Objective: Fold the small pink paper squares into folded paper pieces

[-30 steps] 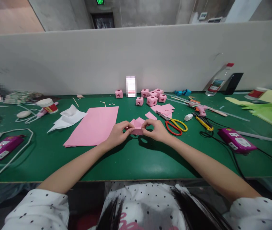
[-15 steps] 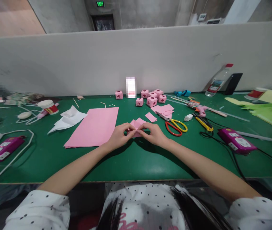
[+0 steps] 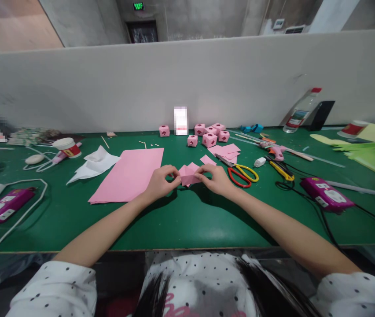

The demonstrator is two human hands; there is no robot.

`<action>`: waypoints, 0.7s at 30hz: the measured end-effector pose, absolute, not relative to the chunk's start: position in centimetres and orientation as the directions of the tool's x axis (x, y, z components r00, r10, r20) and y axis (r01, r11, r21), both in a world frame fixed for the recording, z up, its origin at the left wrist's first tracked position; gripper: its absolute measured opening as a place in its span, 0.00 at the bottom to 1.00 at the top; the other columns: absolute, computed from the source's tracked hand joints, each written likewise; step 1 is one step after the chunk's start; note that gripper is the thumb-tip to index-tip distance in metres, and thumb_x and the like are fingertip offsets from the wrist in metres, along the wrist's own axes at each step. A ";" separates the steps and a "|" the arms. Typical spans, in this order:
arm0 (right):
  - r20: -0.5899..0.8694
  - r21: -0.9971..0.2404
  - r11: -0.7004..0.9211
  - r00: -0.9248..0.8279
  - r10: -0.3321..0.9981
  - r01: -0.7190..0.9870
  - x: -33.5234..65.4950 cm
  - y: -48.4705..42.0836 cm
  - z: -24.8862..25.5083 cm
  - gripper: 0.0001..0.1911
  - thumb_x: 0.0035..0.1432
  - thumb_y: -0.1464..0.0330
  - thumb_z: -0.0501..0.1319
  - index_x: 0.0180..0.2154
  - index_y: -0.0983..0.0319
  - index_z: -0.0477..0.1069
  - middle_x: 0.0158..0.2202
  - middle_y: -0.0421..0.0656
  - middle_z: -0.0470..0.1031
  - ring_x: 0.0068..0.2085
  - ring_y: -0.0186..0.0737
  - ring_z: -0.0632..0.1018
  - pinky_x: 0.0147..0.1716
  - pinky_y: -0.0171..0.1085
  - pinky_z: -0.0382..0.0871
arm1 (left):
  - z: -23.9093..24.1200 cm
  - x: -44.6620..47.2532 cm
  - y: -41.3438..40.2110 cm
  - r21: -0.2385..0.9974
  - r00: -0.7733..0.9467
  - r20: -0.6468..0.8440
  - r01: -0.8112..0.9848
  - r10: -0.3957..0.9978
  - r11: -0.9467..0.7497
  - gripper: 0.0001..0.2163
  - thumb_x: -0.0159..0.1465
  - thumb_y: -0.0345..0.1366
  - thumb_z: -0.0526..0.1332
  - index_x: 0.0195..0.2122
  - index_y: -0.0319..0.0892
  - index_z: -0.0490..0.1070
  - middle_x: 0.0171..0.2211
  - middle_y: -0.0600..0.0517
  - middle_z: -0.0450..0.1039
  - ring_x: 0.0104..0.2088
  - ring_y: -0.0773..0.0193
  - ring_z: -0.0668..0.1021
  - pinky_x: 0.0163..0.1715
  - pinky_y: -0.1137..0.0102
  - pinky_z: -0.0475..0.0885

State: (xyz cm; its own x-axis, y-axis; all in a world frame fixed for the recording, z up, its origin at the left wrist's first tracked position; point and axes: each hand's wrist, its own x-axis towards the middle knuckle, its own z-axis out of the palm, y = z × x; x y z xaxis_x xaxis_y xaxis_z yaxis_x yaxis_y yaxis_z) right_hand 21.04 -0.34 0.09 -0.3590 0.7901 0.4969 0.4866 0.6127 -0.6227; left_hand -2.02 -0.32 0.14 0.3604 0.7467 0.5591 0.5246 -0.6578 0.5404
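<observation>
A small folded piece of pink paper point(image 3: 188, 175) is held just above the green table, its upper edge rising in points. My left hand point(image 3: 163, 181) pinches its left end between thumb and fingertips. At the right end, my right hand point(image 3: 214, 178) grips the same paper, also in a pinch. Close behind lies a small pink paper piece point(image 3: 207, 160), partly covered by the folded one. Red and yellow-handled scissors point(image 3: 244, 173) rest to the right of my right hand, their blades over pink paper scraps point(image 3: 229, 151). Large pink sheets point(image 3: 131, 176) lie beside my left hand.
Several pink paper cubes point(image 3: 209, 140) stand at the back near a blurred upright screen point(image 3: 181, 120). White tissue point(image 3: 97, 164) and a paper cup point(image 3: 67, 147) are left. A glue gun point(image 3: 275, 150), purple power strip point(image 3: 326, 193) with cables, and bottle point(image 3: 301, 112) are right.
My hands have moved apart from the paper's middle to its two ends. More of the folded pink paper's front now shows between them.
</observation>
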 end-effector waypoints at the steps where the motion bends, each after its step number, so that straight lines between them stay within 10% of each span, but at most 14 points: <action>1: 0.493 -0.633 0.598 -0.340 0.801 0.492 21.3 -0.3 0.2 0.08 0.60 0.65 0.60 0.31 0.60 0.75 0.31 0.42 0.79 0.34 0.39 0.77 0.37 0.37 0.68 | 0.1 -2.2 -0.2 0.546 0.341 0.561 0.532 0.754 -0.647 0.05 0.59 0.31 0.59 0.26 0.42 0.70 0.26 0.54 0.73 0.29 0.65 0.74 0.32 0.70 0.68; 10: 0.498 -0.618 0.624 -0.377 0.781 0.478 20.9 -0.5 -0.1 0.07 0.60 0.66 0.60 0.33 0.60 0.76 0.33 0.43 0.80 0.35 0.40 0.78 0.39 0.38 0.69 | 0.1 -2.1 -0.3 0.560 0.436 0.524 0.472 0.732 -0.681 0.10 0.65 0.40 0.59 0.44 0.43 0.73 0.41 0.49 0.76 0.42 0.60 0.77 0.42 0.66 0.72; 21: 0.534 -0.593 0.612 -0.314 0.785 0.523 21.9 0.3 0.2 0.08 0.60 0.66 0.59 0.31 0.60 0.75 0.33 0.43 0.79 0.35 0.40 0.77 0.38 0.38 0.68 | -0.1 -2.1 -0.1 0.491 0.361 0.572 0.569 0.737 -0.660 0.06 0.60 0.31 0.58 0.27 0.42 0.71 0.29 0.52 0.74 0.33 0.62 0.75 0.36 0.66 0.69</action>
